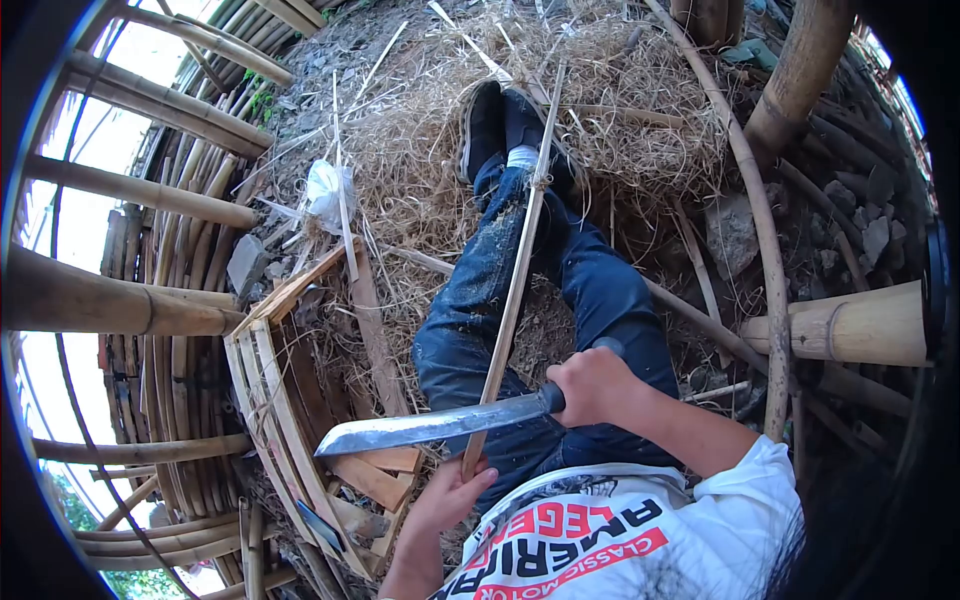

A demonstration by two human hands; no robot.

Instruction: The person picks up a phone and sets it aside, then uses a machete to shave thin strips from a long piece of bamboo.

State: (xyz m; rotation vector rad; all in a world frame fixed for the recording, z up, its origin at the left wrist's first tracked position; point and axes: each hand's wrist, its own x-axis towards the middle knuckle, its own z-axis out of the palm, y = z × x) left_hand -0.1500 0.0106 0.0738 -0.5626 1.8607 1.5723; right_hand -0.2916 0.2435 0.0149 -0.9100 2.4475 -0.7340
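Note:
My right hand (597, 388) is wrapped round the dark handle of a machete (430, 425). Its broad grey blade points left and lies across a long bamboo strip (522, 255), near the strip's lower end. My left hand (455, 495) grips that lower end just below the blade, thumb along the strip. The strip runs up over my legs (470, 310) toward my dark shoes (490, 125). Whether the edge bites into the bamboo cannot be made out.
A wooden crate (262, 365) stands at my left, with a phone-like dark object (320, 525) on its slats. Fibrous bamboo shavings (640, 160) cover the ground ahead. Thick bamboo poles (850, 325) rise at right, beside rocks (733, 235). A clear plastic bag (327, 195) lies at left.

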